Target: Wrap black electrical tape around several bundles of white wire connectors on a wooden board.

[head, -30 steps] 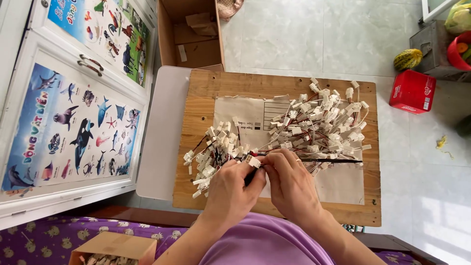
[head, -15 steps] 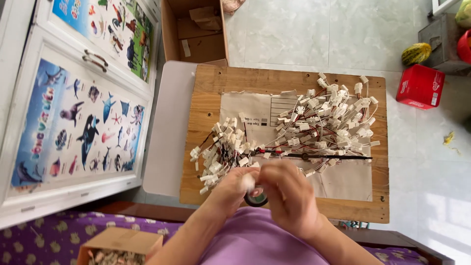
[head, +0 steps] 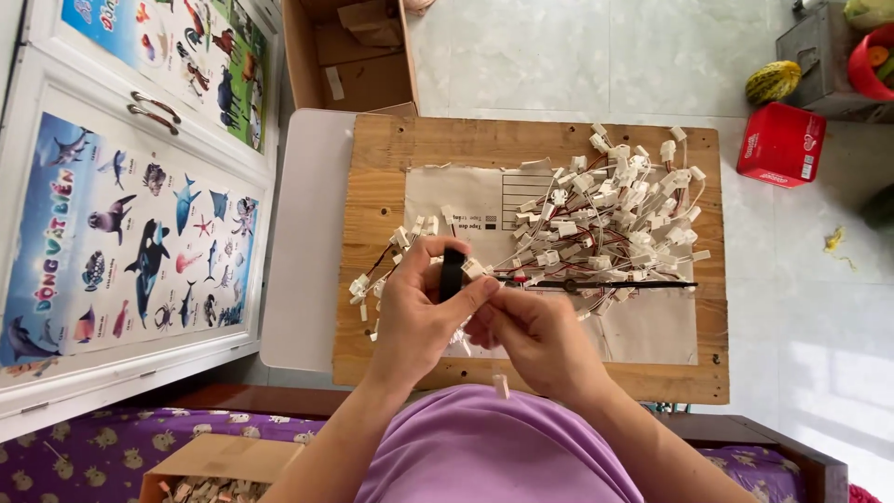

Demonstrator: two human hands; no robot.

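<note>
My left hand [head: 419,312] grips a black roll of tape [head: 452,272] upright between thumb and fingers, over the front of a wooden board [head: 391,158]. My right hand [head: 535,331] is pinched on a small white connector with thin wires right beside the roll, fingertips touching the left hand. A big heap of white connectors with red and black wires [head: 619,219] lies on a sheet of brown paper [head: 475,200] on the board. A smaller cluster of connectors [head: 372,279] lies to the left of my hands. A thin black rod [head: 619,284] lies across the heap's front.
An open cardboard box [head: 349,56] stands beyond the board. A white cabinet with animal posters [head: 130,205] is at left. A red box [head: 780,144], a striped fruit [head: 772,81] and a red bowl [head: 866,65] sit on the tiled floor at right. A cardboard box of connectors [head: 214,470] sits at bottom left.
Both hands rose from the board edge toward the camera. The black tape roll, down at the board's front edge half a second ago, is now held upright in my left hand.
</note>
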